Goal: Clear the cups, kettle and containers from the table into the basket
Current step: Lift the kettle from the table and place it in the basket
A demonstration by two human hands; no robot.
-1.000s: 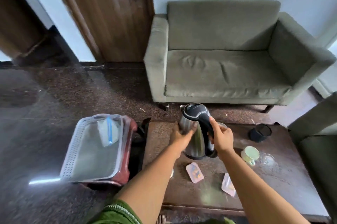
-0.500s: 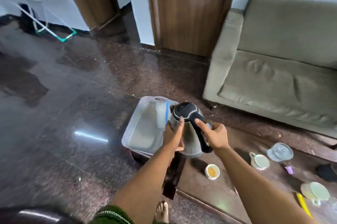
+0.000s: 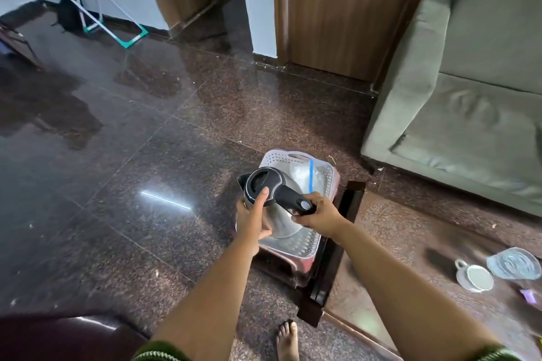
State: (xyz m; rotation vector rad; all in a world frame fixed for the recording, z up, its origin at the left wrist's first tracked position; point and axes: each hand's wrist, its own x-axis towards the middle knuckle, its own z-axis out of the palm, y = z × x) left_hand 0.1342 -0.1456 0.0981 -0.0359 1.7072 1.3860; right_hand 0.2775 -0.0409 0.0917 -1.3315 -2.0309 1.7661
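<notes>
Both hands hold the kettle (image 3: 271, 205), right hand (image 3: 318, 215) wrapped round its handle, left hand (image 3: 253, 221) steadying its side, now carried off the table (image 3: 410, 246) over the basket (image 3: 302, 243), so only lowering it seems left.

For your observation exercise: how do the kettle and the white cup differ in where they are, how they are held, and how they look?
The kettle is steel with a black lid, and sits tilted over the basket; the white cup stands upright on the table. The left hand and right hand hold the kettle; nothing touches the cup. Both have handles.
</notes>
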